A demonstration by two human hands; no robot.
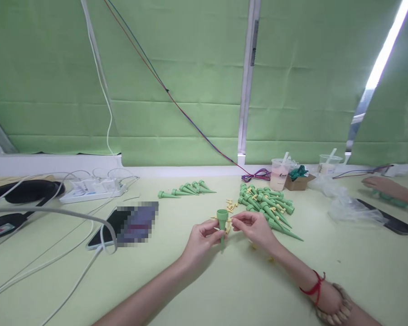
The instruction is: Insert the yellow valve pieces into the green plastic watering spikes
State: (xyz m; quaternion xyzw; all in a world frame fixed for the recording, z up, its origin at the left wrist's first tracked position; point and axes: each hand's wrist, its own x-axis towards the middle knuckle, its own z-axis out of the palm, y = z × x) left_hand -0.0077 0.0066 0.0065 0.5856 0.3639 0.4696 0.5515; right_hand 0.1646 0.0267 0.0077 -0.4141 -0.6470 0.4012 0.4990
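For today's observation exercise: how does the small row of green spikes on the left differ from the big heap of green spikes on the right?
The small row holds only a handful of spikes, lying side by side in a rough line; the big heap holds many more, piled across one another. Small yellow pieces are scattered in and beside the big heap, but none show in the small row. The big heap lies nearer the right hand. Both lie on the table and hold the same green cone shape.

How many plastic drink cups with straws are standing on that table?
2. A pinkish cup stands beside the cardboard box, behind the big pile of green spikes. A clear cup stands further right by the window. Others may be hidden.
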